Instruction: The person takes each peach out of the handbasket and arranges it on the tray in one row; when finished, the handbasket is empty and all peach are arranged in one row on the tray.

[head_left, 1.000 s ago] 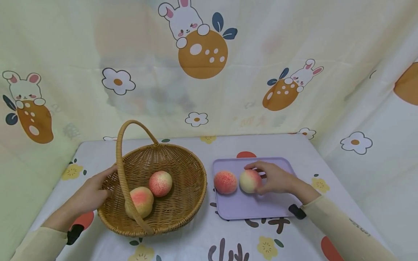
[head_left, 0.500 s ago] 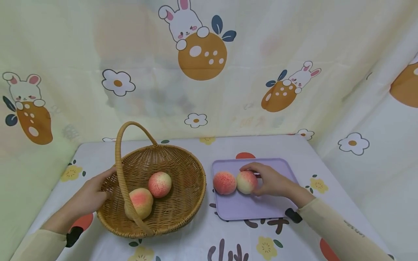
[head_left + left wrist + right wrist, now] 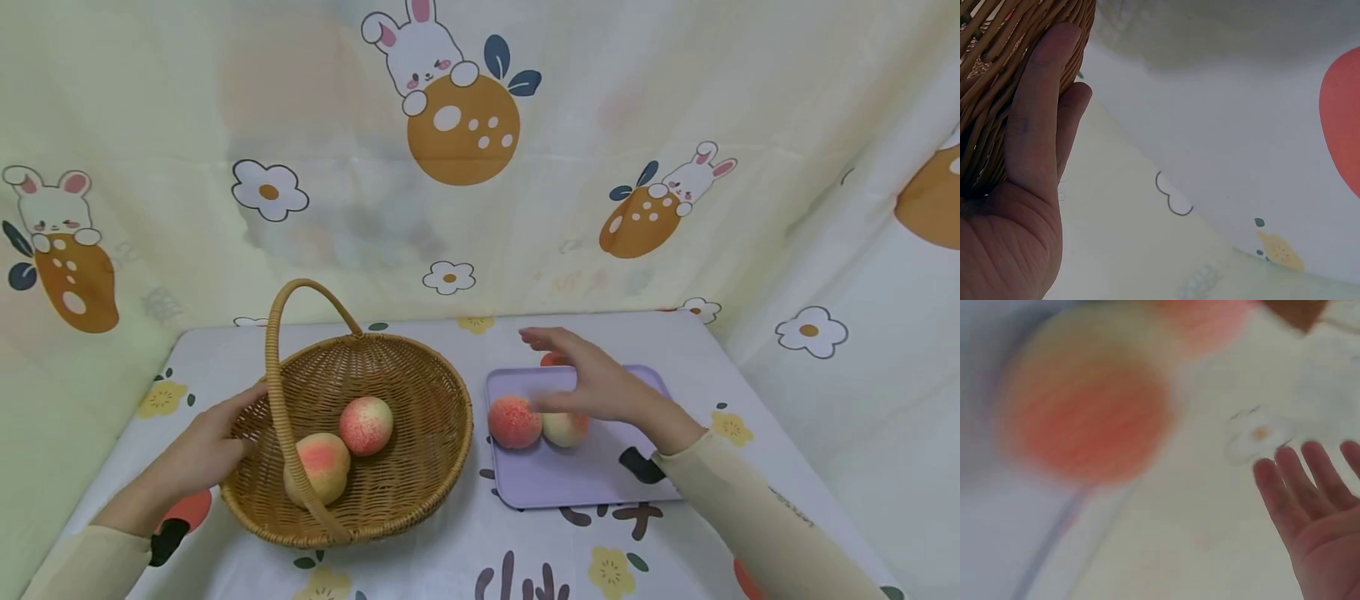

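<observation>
At the left of the head view stands a wicker basket point(image 3: 423, 408) with a tall handle and two peaches inside, one yellowish point(image 3: 327, 467) and one speckled red point(image 3: 366, 426). My left hand point(image 3: 202, 442) grips its left rim; the left wrist view shows fingers point(image 3: 1035, 119) lying along the outer wall. On a lilac tray point(image 3: 592, 479), a red peach point(image 3: 514, 422) and a paler peach point(image 3: 562, 432) sit side by side. Over them hovers my right hand point(image 3: 596, 379), fingers spread and holding nothing. It partly covers the paler peach.
A white patterned cloth point(image 3: 420, 567) covers the table. Behind it hangs a curtain point(image 3: 337, 250) with rabbit and flower prints, which also closes off both sides. The basket and tray stand with a narrow gap between them.
My right hand slid the paler peach left, beside the red one, then let go and rose up and leftward. My left hand and the basket have stayed in place.
</observation>
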Tool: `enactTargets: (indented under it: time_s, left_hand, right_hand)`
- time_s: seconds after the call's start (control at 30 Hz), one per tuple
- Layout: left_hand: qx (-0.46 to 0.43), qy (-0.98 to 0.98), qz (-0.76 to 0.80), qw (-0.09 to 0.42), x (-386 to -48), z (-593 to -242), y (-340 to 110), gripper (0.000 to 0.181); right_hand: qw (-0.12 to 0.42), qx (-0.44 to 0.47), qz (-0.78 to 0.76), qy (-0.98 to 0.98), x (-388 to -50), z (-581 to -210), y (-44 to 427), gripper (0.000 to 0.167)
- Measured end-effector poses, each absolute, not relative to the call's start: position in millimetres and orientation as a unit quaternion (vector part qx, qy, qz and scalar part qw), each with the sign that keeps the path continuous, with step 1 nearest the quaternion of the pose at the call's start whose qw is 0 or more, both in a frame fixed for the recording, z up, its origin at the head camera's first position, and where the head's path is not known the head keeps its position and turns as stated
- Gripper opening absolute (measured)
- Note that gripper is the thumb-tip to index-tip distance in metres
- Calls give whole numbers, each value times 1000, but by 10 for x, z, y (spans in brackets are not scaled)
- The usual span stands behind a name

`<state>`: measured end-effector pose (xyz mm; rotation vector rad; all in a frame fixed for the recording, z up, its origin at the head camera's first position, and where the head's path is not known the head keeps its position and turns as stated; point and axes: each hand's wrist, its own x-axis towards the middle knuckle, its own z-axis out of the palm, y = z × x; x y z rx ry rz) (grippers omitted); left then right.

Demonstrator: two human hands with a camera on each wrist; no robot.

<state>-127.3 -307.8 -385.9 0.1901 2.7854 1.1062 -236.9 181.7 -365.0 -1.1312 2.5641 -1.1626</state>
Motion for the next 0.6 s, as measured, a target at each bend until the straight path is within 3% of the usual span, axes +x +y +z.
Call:
enactTargets:
  time_s: [0.23, 0.6]
  left_hand:
    - [69, 924, 369, 65, -1272, -3860, -3091, 79]
    - [71, 925, 368, 61, -1288, -3869, -3082, 79]
  right_hand:
    - [40, -456, -407, 790, -2223, -3409, 898, 80]
    - [139, -488, -179, 843, -2080, -3608, 62, 96]
